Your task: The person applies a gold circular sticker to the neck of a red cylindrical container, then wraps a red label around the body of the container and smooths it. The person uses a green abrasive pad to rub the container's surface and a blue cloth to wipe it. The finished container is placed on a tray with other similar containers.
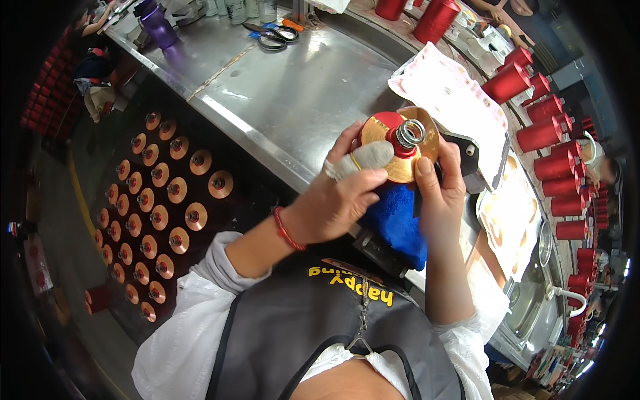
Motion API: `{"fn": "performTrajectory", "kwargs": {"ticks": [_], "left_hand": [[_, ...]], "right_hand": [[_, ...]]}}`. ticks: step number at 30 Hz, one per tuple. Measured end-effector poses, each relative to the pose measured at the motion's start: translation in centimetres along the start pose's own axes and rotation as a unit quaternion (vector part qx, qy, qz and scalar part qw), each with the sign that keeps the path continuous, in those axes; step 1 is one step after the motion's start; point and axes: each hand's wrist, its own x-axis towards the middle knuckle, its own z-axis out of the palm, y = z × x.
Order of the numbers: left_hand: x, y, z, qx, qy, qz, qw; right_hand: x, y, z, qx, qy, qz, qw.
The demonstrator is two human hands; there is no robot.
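Underside of the red-and-gold bottle hidden, a red cylinder cut off by the top edge

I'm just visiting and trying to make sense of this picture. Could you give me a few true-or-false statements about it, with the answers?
1. Both the left hand and right hand hold a red-and-gold container. True.
2. The red bracelet is on the right wrist. False: the bracelet is on the left wrist.
3. A pale cover wraps a digit of the left hand. True.
4. The scissors lie on the floor. False: the scissors lie on the metal table.
5. Many gold-topped containers stand to the person's left. True.
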Motion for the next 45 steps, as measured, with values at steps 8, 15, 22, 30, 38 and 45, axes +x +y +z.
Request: {"fn": "performTrajectory", "kwargs": {"ticks": [8,15,22,30,38,45], "left_hand": [[-0.9,1.4,2.7,0.079,0.094,0.026,0.992],[-0.6,1.8,2.7,0.093,0.073,0.013,0.993],[-0.6,0.3,1.4,0.05,0.028,0.022,0.998],[-1.3,1.4,3.4,0.125,0.022,-0.025,0.992],[-1.1,0.5,3.5,0.109,0.105,0.033,0.988],[-1.2,0.5,3.1,0.157,0.057,0.048,0.985]], "right_hand": [[0.7,-1.3,-1.2,0.056,-0.063,0.034,0.996],[2.0,0.3,-1.2,0.106,-0.052,0.012,0.993],[1.0,-0.1,-0.6,0.106,-0.033,0.034,0.993],[-0.8,-0.7,0.2,-0.001,0.015,0.022,1.0],[1.2,-1.4,-0.9,0.048,-0.046,-0.005,0.998],[1.5,0.2,-0.9,0.124,-0.036,0.003,0.992]]}}
